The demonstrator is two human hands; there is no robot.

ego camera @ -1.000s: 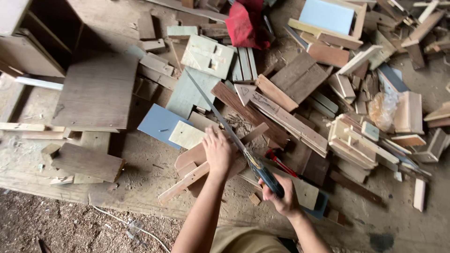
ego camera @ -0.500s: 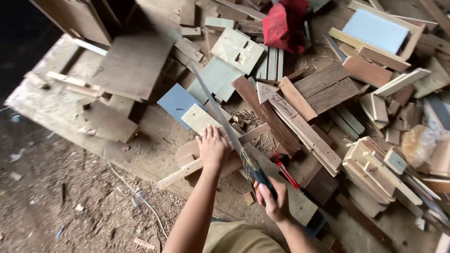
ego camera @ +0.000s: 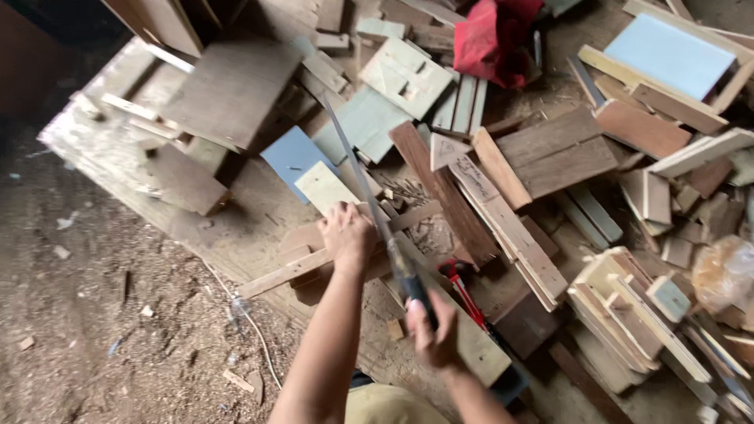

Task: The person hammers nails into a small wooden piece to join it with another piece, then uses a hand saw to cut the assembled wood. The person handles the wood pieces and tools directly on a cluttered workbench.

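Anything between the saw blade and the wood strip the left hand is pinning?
Nothing visible. The saw blade lies straight across the wood strip, right beside the left hand pressing it down. The right hand grips the saw handle; scrap boards lie around.

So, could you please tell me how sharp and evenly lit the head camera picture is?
Head view: motion blur smears the hand saw and the right hand; the left hand on the wooden strip is softer than sharp; the top-left corner falls into deep shadow, while the wood scraps are evenly daylit, without glare.
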